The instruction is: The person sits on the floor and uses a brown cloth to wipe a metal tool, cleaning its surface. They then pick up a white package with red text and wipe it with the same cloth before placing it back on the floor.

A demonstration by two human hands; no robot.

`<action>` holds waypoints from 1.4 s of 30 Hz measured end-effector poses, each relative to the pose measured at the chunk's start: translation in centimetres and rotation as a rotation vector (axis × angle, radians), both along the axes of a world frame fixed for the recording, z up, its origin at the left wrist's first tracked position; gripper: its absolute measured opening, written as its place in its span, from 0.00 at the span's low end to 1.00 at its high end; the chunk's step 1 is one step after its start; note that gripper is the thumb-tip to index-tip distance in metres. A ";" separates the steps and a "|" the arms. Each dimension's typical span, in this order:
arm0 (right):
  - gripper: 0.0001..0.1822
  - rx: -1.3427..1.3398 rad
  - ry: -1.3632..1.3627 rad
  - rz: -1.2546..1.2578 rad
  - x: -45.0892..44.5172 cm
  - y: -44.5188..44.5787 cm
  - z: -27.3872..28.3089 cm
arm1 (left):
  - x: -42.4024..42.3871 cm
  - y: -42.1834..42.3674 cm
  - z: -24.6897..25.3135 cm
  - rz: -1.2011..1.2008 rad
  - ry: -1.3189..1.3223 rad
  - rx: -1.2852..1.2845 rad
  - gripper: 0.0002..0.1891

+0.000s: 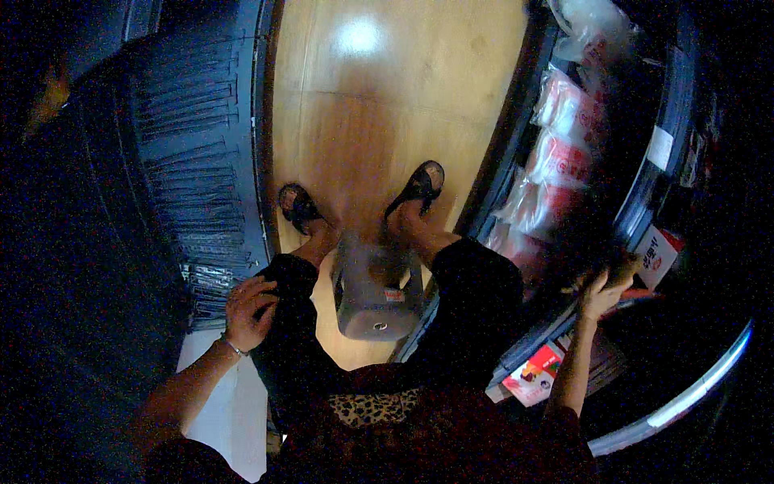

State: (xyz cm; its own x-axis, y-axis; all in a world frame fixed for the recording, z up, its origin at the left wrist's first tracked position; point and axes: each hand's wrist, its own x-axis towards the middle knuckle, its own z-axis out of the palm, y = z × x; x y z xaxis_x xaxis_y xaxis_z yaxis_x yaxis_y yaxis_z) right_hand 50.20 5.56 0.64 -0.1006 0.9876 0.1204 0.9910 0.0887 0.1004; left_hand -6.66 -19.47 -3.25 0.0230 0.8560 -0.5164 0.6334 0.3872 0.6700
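My left hand [251, 308] rests on my left knee with its fingers a little apart and nothing in it. A thin bracelet circles that wrist. My right hand [606, 294] reaches out into a dark shelf [641, 187] on the right. Its fingers are spread and partly lost in shadow, so a hold on anything cannot be made out. Just beyond the fingers stands a white and red box [656, 259] that bears writing. Closer to my right forearm lies another red and white printed box [532, 375].
Along the right shelf sit several red and white packs in clear plastic [562, 157]. On the left, a shelf holds rows of thin dark items [199, 175]. A grey stool-like object [378, 308] stands between my legs on the wood-look floor [411, 78]. A white panel [224, 399] is at lower left.
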 end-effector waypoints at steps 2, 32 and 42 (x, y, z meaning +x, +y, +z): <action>0.30 -0.015 0.042 -0.035 0.7 -0.3 0.3 | 0.1 -0.3 0.3 -0.016 -0.024 -0.051 0.06; 0.31 -0.129 0.252 -0.181 -2.5 0.3 1.4 | 41.8 45.0 5.2 0.268 -0.494 -0.146 0.16; 0.16 -0.523 0.752 -0.315 -4.0 3.1 8.0 | 27.5 27.2 7.5 0.130 -1.130 -0.288 0.32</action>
